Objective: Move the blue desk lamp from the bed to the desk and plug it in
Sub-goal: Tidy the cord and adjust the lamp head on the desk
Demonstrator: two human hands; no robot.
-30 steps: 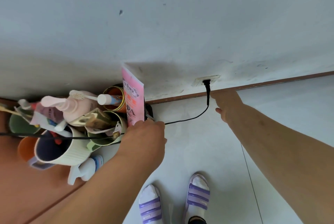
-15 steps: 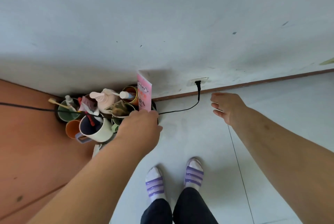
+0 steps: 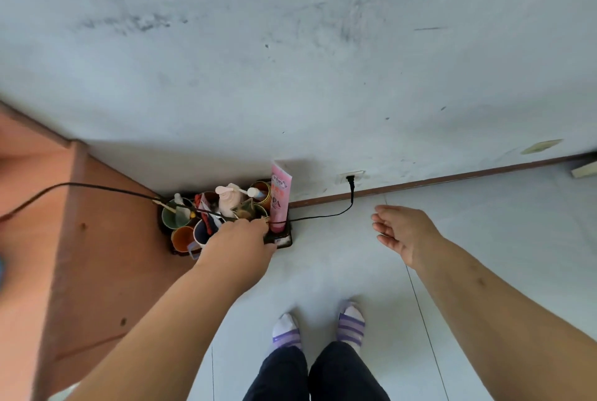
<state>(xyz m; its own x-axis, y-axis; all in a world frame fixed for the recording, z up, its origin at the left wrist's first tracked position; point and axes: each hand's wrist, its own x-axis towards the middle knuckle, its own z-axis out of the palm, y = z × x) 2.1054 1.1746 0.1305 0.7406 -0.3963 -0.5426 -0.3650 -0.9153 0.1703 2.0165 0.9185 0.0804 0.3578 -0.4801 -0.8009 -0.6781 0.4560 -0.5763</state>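
Black cord (image 3: 323,217) runs from the plug (image 3: 351,181), seated in the low wall socket (image 3: 352,176) just above the skirting board (image 3: 452,178), leftward across a crowded caddy (image 3: 284,243) of mugs and toiletries, then on over the orange desk (image 3: 97,255) and out of the picture at the left edge. Head view: the left hand (image 3: 240,244) rests on the caddy's right end, beside the pink tube (image 3: 280,198); its fingertips touch the cord there, but whether they pinch it cannot be told. The right hand (image 3: 403,231) hangs loose, palm released, empty, below and to the right of the plug and apart from it. The blue desk lamp itself is not in view; judging by the cord, it stands off to the left on the desk. The cord's long axis lies left to right, and the left hand is nearer to it. Plugging in appears done; tidying the slack is probably what remains.
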